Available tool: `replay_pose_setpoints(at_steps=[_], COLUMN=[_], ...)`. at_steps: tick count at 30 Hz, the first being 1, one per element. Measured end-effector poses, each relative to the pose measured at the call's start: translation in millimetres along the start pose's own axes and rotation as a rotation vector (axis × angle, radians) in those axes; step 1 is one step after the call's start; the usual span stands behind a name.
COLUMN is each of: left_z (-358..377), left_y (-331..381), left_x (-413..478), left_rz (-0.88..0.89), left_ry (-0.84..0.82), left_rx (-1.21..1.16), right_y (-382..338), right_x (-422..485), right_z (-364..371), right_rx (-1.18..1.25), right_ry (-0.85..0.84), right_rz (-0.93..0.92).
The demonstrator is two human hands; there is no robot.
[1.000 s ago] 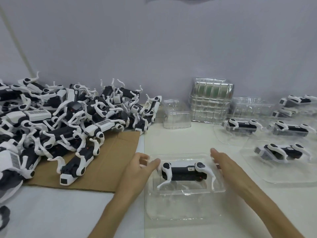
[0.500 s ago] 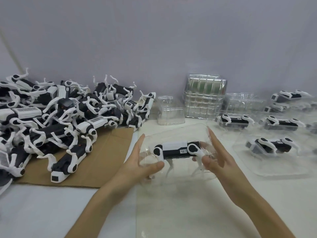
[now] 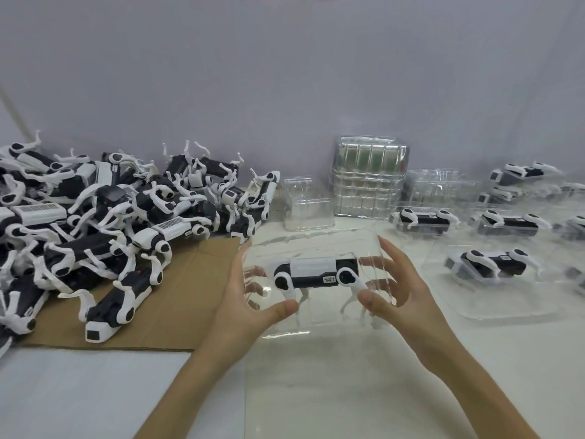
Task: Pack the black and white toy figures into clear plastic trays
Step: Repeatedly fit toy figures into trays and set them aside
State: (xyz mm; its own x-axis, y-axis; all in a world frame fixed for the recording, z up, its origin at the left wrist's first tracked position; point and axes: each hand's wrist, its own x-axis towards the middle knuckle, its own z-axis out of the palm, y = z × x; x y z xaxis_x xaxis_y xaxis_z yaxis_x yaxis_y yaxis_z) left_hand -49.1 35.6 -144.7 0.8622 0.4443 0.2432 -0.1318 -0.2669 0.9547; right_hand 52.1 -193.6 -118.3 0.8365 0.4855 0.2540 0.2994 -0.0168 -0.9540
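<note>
Both my hands are gripping a clear tray (image 3: 316, 245) above the table (image 3: 79, 391), left hand (image 3: 250, 299) pinching its left edge, right hand (image 3: 399, 289) its right. One black and white toy figure (image 3: 316, 272) is sitting inside it, while a pile (image 3: 110, 217) of others is lying on cardboard (image 3: 177, 312) to my left.

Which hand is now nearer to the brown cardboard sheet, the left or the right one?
Left. The left hand holds the clear tray just beside the right edge of the cardboard sheet; the right hand has its grip on the tray's far side, away from it.
</note>
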Motion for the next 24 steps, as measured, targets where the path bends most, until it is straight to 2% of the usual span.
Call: replay_pose_setpoints(at_steps=[7,11,13,15,17,18,20,24], left_z=[9,10,13,18,22,23,27,35], left_y=[2,5,7,8,9,8,7,6], left_x=[-4,-6,-7,-9,-12,-14,-16,-22], left_rz=[0.116,0.102,0.093,0.096,0.1,0.105,0.123,0.186], left_ry=[-0.006,-0.014,0.015,0.069,0.14,0.181,0.244,0.259], left_rx=[0.02,-0.041,-0.042,-0.013,0.032,0.059,0.103,0.157], right_y=[8,10,12,12,9,8,7,17], right_x=[2,2,0,-3,-7,-9,-13,-20], right_z=[4,5,9,11,14,18,28,49], right_rx=[-0.033,-0.054,-0.145,-0.359,-0.487,-0.522,-0.642,-1.07], right_ry=[0.102,0.08,0.119,0.292,0.405,0.38,0.214,-0.061], right_rz=[0.007,0.038,0.035,-0.106,-0.354,-0.441,-0.519,-0.461])
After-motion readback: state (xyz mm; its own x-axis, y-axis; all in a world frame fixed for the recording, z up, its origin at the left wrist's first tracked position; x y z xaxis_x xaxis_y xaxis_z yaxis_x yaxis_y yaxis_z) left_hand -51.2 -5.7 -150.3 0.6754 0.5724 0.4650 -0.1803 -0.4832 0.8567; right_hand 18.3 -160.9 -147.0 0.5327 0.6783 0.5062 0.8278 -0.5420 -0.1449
